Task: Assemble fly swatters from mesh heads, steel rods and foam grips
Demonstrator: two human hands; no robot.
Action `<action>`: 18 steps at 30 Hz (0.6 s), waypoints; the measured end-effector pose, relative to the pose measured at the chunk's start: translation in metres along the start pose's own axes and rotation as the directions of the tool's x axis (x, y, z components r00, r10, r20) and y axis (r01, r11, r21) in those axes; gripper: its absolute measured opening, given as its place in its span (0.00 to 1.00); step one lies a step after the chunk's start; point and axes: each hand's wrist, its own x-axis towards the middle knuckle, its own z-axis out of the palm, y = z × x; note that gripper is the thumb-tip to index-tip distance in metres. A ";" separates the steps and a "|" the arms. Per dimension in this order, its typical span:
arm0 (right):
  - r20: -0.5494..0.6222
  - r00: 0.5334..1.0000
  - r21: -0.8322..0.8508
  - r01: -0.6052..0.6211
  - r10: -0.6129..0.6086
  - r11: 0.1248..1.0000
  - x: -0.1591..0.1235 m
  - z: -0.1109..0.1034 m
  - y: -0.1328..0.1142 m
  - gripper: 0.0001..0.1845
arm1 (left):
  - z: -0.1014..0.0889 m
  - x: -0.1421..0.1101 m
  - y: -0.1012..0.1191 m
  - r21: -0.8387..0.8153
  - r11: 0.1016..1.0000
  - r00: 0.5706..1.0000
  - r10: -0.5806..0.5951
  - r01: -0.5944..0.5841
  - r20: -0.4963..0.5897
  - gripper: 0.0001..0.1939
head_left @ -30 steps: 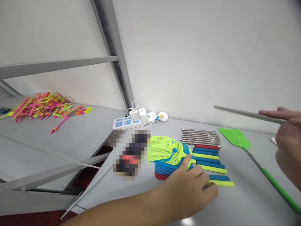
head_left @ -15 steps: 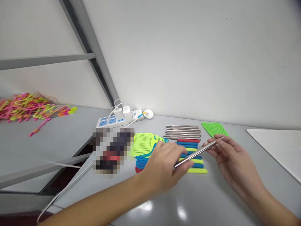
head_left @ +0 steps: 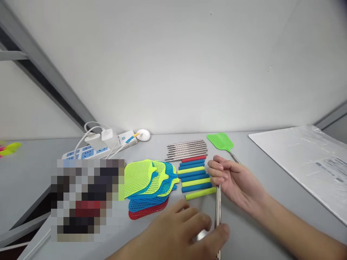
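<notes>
My right hand (head_left: 235, 180) is closed round the upper end of a shiny metal rod (head_left: 218, 206), which hangs almost upright in the picture. Lower down, my left hand (head_left: 184, 231) is half curled with a gap between thumb and fingers; its thumb crosses in front of the rod, and whether it touches I cannot tell. Beyond my hands lies a row of red, blue and yellow-green foam-like tubes (head_left: 193, 177), with several thin metal rods (head_left: 187, 150) behind them. Perforated fly swatter heads (head_left: 138, 177) in yellow-green, blue and red are stacked to the left.
A green fly swatter (head_left: 221, 141) with a metal handle lies at the back. White plugs and cables sit on a power strip (head_left: 88, 153) near a round white object (head_left: 143, 135). A white wrapped panel (head_left: 300, 155) lies right; a blurred-out patch covers the left.
The rod has swung from slanting to nearly upright. My left hand has moved down and loosened from its end, while my right hand has curled round the top. The view has turned right.
</notes>
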 end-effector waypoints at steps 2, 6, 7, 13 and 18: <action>0.016 1.000 0.049 0.003 -0.004 0.999 0.000 0.000 -0.003 0.09 | 0.003 0.000 0.001 -0.011 1.000 1.000 0.026 -0.026 -0.012 0.11; 0.030 0.999 0.068 0.018 -0.020 0.998 -0.001 0.000 -0.011 0.09 | -0.001 -0.003 -0.007 0.001 1.000 0.998 -0.005 0.005 0.066 0.13; 0.031 0.999 0.064 0.028 -0.030 0.998 -0.001 0.000 -0.012 0.09 | -0.002 -0.004 -0.009 0.025 0.999 0.997 -0.033 0.031 0.063 0.13; 0.036 0.994 0.036 0.103 -0.104 0.994 0.000 0.003 -0.021 0.09 | -0.002 -0.009 -0.023 0.305 0.926 0.950 -0.275 0.221 0.146 0.07; 0.048 0.991 0.045 0.119 -0.122 0.992 -0.001 0.004 -0.024 0.09 | 0.005 -0.017 -0.029 0.396 0.885 0.933 -0.326 0.245 0.150 0.05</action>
